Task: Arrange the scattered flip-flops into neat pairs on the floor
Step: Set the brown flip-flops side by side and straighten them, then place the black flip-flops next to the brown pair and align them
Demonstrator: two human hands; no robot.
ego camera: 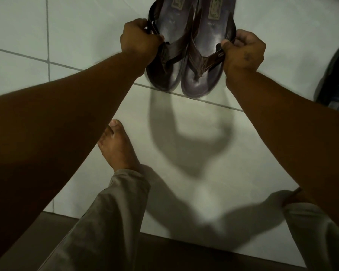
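The left hand [139, 39] was closed around the outer strap of the left flip-flop [165, 55], thumb and fingers pinching the band where it arched off the sole, and the right hand [243, 50] pinched the outer strap of the right flip-flop [202, 61] in the same way. Holding each by its outside strap seemed a sensible choice: it left the inner edges free to meet, so the two soles lay side by side, touching or very nearly so, toes pointing back toward the person and heels running out of view at the top. Whether the soles rested fully on the tiled floor [184, 133] or hung just above it I could not tell (the shadow spread below them hinted at some lift, but not surely). The toe ends sat near a grout line, perhaps used as a guide. A bare foot [115, 143] and a trouser leg [110, 222] stood nearer, and a dark rounded object [337, 75] lay at the right edge.
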